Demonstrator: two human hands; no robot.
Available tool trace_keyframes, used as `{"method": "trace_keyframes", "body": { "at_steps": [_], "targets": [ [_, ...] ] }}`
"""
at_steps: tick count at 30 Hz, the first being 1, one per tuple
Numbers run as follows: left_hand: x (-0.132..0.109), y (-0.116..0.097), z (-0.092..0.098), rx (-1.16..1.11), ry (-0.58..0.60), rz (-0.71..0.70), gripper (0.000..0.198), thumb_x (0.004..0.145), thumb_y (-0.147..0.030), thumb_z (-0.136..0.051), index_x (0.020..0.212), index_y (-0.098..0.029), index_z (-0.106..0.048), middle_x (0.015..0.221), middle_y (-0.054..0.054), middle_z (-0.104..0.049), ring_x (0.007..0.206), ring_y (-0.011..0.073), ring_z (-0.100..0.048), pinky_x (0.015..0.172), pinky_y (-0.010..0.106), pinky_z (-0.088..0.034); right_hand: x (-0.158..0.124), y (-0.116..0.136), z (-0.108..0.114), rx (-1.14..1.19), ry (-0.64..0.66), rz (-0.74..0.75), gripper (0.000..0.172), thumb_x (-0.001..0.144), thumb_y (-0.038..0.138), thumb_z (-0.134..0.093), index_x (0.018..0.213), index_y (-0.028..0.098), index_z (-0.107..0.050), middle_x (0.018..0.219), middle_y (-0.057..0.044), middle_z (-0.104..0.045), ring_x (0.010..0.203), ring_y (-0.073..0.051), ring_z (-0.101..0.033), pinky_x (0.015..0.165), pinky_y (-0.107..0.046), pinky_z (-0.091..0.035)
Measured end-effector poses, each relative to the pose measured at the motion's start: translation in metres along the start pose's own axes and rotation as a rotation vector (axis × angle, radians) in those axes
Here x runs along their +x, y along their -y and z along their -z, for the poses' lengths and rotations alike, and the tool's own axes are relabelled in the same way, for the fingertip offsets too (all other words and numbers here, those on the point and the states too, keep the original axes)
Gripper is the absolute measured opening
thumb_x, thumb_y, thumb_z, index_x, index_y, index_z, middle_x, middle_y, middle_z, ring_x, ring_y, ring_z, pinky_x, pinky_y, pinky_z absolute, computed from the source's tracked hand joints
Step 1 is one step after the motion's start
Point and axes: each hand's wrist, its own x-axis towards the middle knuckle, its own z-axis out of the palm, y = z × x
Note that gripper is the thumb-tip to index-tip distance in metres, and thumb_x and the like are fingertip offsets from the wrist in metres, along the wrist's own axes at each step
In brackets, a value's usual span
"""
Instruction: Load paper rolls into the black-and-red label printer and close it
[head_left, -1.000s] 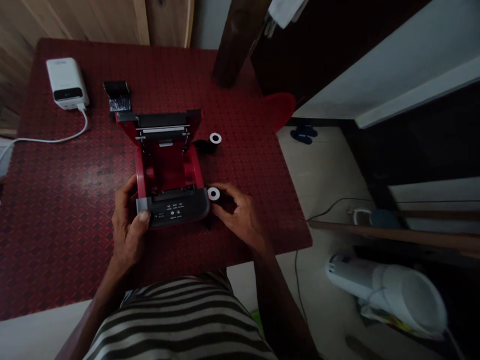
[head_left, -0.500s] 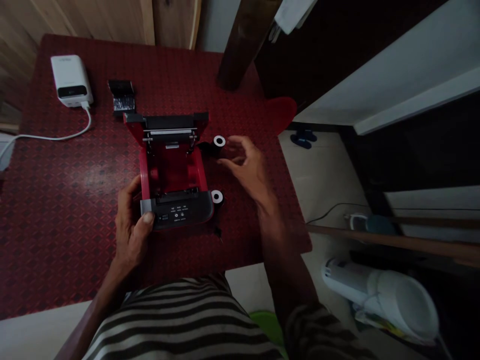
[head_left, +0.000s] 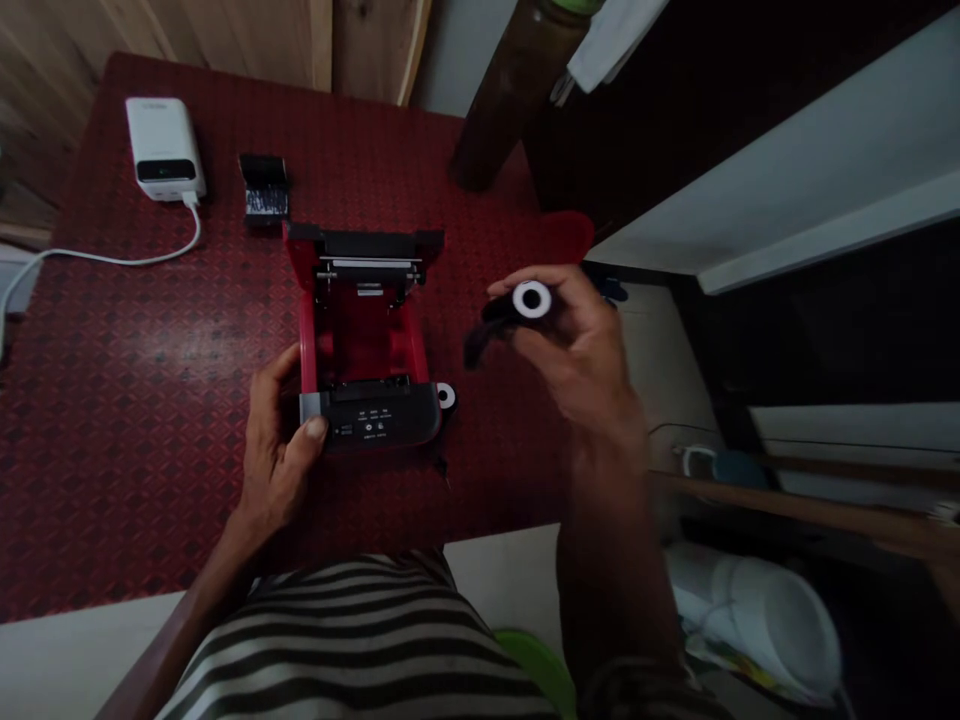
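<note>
An open red and black receipt printer (head_left: 366, 335) stands mid-table, its lid folded back and its red paper bay showing. My left hand (head_left: 279, 445) grips the printer's front left corner, thumb on the dark front panel. Held up in my right hand (head_left: 581, 350) is a black ribbon roll on a white core (head_left: 531, 299), its loose end hanging to the left, above the table. A second white-cored roll (head_left: 446, 397) lies against the printer's front right corner, partly hidden behind it.
A white power bank (head_left: 163, 140) with a white cable and a black flat part (head_left: 265, 190) lie at the back left. A dark cylinder (head_left: 510, 110) stands at the far edge, with a red plastic piece (head_left: 570, 235) at the right corner. The floor lies beyond the table's right edge.
My right hand has closed on the roll behind the printer and lifted it up and to the right. My left hand stays on the printer. The view has shifted slightly.
</note>
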Motion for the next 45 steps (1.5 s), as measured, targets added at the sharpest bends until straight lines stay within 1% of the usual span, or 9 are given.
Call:
{"method": "trace_keyframes", "body": {
  "at_steps": [3,6,12,16,21,25,30,38,45],
  "targets": [
    [-0.001,0.002,-0.001,-0.019,-0.018,-0.004,0.069,0.115,-0.074,-0.065,0.172,-0.034,-0.063,0.158,0.013,-0.07,0.145,0.0404,-0.069,0.122,0.059,-0.061,-0.009,0.042,0.006,0.026,0.144,0.027,0.037,0.097,0.031,-0.085,0.134,0.033,-0.08,0.125,-0.003,-0.086,0.12,-0.03,-0.081,0.109,-0.049,-0.067],
    [-0.001,0.003,-0.002,-0.049,-0.002,-0.003,0.069,0.116,-0.071,-0.065,0.174,-0.033,-0.062,0.162,0.014,-0.068,0.149,0.0407,-0.067,0.124,0.06,-0.059,-0.01,0.064,-0.012,-0.042,0.297,0.074,0.046,0.099,0.03,-0.083,0.144,0.033,-0.075,0.132,-0.005,-0.085,0.119,-0.03,-0.081,0.105,-0.048,-0.069],
    [-0.001,0.003,0.001,-0.073,0.046,0.005,0.071,0.117,-0.07,-0.064,0.176,-0.031,-0.059,0.169,0.016,-0.067,0.155,0.0417,-0.065,0.133,0.067,-0.051,0.004,0.071,-0.071,-0.371,0.515,0.264,0.032,0.103,0.007,-0.07,0.13,0.024,-0.073,0.129,-0.008,-0.085,0.124,-0.029,-0.08,0.115,-0.049,-0.064],
    [-0.002,0.005,0.001,-0.081,0.05,0.004,0.071,0.118,-0.068,-0.064,0.178,-0.033,-0.057,0.173,0.015,-0.065,0.156,0.0404,-0.064,0.132,0.068,-0.052,0.01,0.073,-0.095,-0.677,0.612,0.237,0.036,0.105,-0.005,-0.059,0.124,0.021,-0.075,0.125,-0.012,-0.085,0.125,-0.032,-0.077,0.116,-0.051,-0.06],
    [-0.004,0.003,0.001,-0.096,0.061,0.036,0.071,0.117,-0.068,-0.065,0.18,-0.035,-0.056,0.175,0.014,-0.063,0.158,0.041,-0.063,0.135,0.069,-0.049,0.012,0.074,-0.109,-0.86,0.628,0.216,0.034,0.104,-0.005,-0.064,0.125,0.018,-0.077,0.12,-0.014,-0.086,0.121,-0.034,-0.079,0.113,-0.049,-0.058],
    [-0.005,0.001,0.001,-0.098,0.075,0.049,0.072,0.118,-0.068,-0.064,0.182,-0.037,-0.052,0.178,0.014,-0.061,0.161,0.0417,-0.061,0.138,0.071,-0.046,0.023,0.07,-0.119,-0.879,0.702,0.112,0.039,0.103,-0.005,-0.062,0.13,0.018,-0.078,0.124,-0.015,-0.087,0.115,-0.033,-0.082,0.103,-0.045,-0.061],
    [-0.004,0.002,0.0,-0.075,0.075,0.02,0.071,0.119,-0.068,-0.063,0.181,-0.037,-0.053,0.178,0.013,-0.061,0.162,0.0418,-0.06,0.138,0.071,-0.045,0.03,0.069,-0.127,-0.856,0.722,0.033,0.043,0.101,-0.007,-0.059,0.131,0.015,-0.08,0.134,-0.018,-0.085,0.126,-0.034,-0.08,0.11,-0.046,-0.061],
    [-0.003,0.002,0.002,-0.08,0.057,0.037,0.069,0.117,-0.069,-0.065,0.178,-0.038,-0.057,0.174,0.013,-0.064,0.16,0.0417,-0.062,0.136,0.069,-0.049,0.028,0.063,-0.124,-0.86,0.656,0.106,0.041,0.104,-0.007,-0.056,0.121,0.019,-0.083,0.114,-0.013,-0.088,0.108,-0.031,-0.081,0.096,-0.043,-0.061],
    [-0.002,0.002,0.002,-0.064,0.064,0.037,0.072,0.117,-0.07,-0.064,0.178,-0.033,-0.056,0.174,0.015,-0.064,0.158,0.0416,-0.063,0.134,0.068,-0.051,0.031,0.065,-0.123,-0.855,0.664,0.103,0.042,0.104,-0.008,-0.056,0.119,0.018,-0.085,0.115,-0.014,-0.089,0.106,-0.031,-0.083,0.093,-0.042,-0.061]
  ]
}}
